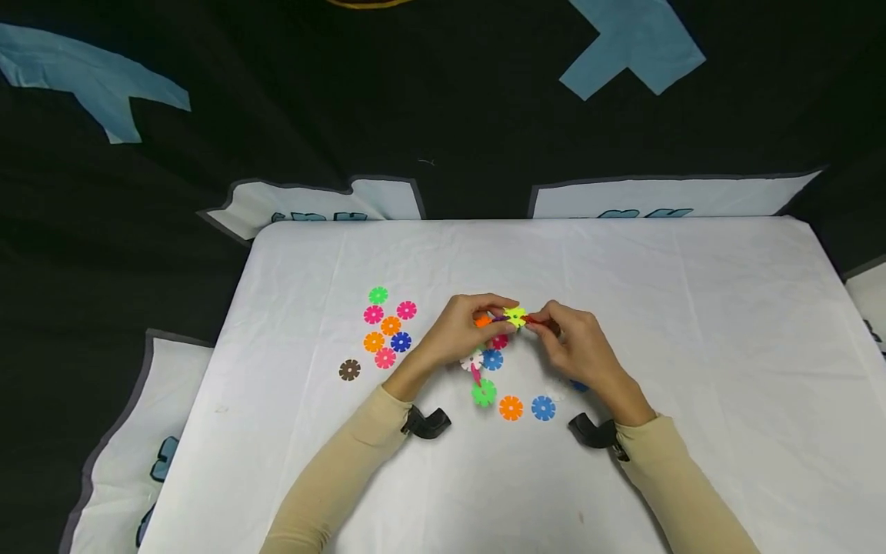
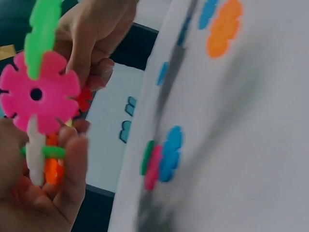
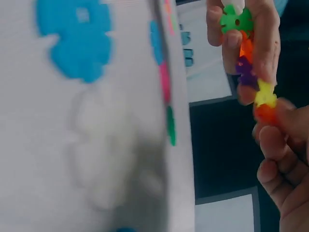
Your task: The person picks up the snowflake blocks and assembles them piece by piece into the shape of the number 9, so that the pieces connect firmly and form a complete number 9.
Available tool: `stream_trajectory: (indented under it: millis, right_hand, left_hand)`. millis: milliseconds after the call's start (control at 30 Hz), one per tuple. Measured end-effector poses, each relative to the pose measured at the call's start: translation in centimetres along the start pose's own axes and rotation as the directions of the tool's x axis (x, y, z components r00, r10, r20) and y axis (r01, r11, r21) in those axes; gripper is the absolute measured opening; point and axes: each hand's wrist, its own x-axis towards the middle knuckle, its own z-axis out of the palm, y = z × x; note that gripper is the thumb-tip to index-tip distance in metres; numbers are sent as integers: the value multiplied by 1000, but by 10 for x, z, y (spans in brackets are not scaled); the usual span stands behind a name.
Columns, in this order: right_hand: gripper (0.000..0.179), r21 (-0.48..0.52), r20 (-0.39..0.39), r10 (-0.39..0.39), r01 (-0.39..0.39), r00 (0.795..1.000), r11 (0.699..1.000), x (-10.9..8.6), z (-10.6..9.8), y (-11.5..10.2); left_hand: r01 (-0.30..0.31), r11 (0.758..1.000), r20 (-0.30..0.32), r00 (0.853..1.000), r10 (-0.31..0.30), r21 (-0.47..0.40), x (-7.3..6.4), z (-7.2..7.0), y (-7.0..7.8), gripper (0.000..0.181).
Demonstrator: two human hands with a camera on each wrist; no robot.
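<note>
My left hand (image 1: pixel 460 331) grips a chain of slotted plastic discs, pressed into one another at angles. In the left wrist view, a green disc (image 2: pixel 42 36) tops the chain, above a pink disc (image 2: pixel 46 99) and a white disc (image 2: pixel 35 159). An orange disc (image 3: pixel 246 47), a purple disc (image 3: pixel 246 71) and a yellow disc (image 3: pixel 265 95) carry it on toward my right hand (image 1: pixel 574 338). Thumb and fingers of that hand pinch a red disc (image 1: pixel 531 320) right at the yellow disc's edge. Fingertips partly hide the red disc.
Several loose discs lie left of the hands, among them a brown disc (image 1: pixel 349 370) and a dark blue disc (image 1: pixel 401 342). Nearer the body are an orange disc (image 1: pixel 511 408) and a blue disc (image 1: pixel 543 408). A white cloth (image 1: pixel 277 462) covers the table.
</note>
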Motion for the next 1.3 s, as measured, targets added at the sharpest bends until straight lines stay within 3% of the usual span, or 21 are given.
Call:
stream_trajectory:
  millis: [133,233,333,400,600,800,900,1100,1233,1300]
  right_hand:
    - [20,4,30,132,-132,991,991,3,-5,3]
    - [28,-97,165,226,-212,960,972,0,-2,10]
    - [38,-209,315,233,-172,920,963,-3,5,17]
    - [41,-239,361,205,-122,910,963,-5,11,20]
    - [25,-253,322,173,-91,931,963,-6,15,22]
    - [31,-300,342,180,-75,922,951,-6,14,21]
    - [27,-298,347,228,-124,910,947,-5,14,20]
    - [34,-284,360,386,-295,849,912,-3,12,18]
    - [32,-241,352,383,-312,854,919,-5,9,18]
    - [28,-173,354,375,-334,857,926,-5,5,17]
  left_hand:
    - [17,994,-17,1000,-19,-110,0,-12,3,37]
    - [9,992,-27,1000,-12,-128,1,-19,1,41]
    - [4,992,4,1000,-4,-125,2,-21,-1,42]
    - [1,991,32,999,4,-137,2,-20,-2,41]
    - [47,977,84,996,-29,-209,4,-16,-6,36]
    - [61,965,116,993,-32,-254,5,-13,-8,28]
    - [58,957,121,992,-24,-283,6,-12,-9,22]
    - [63,956,119,992,-29,-288,7,-11,-10,20]
    - [58,955,118,993,-24,-291,7,-12,-11,20]
    - [61,955,119,993,-27,-292,7,-12,-9,22]
